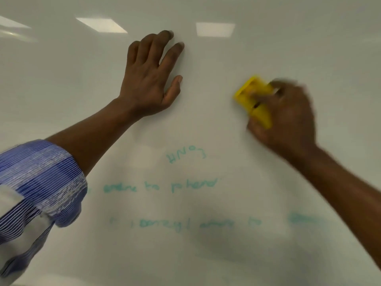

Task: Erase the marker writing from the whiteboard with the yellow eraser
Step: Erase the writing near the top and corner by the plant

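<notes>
Right hand [288,112] is gripping the yellow eraser [252,100], fingers wrapped over its back, pressing it to the whiteboard [268,48] at mid-height, right of centre. Hand and eraser are blurring, so a stroke looks to be in progress. Left hand [150,77] is lying flat and spread on the board, holding nothing, apparently bracing.

The board around the eraser is reading clean. Teal marker writing [160,187] is sitting lower: a short word near the middle, then two longer lines below it, the lowest one partly smudged at its right end [305,218].

To do this step well, judging from here: be keeping the felt face flat, pressing evenly, working downward in overlapping passes across each line, and going twice over the smudged patch. The sleeve [41,178] is hanging near the writing and could smear it.
</notes>
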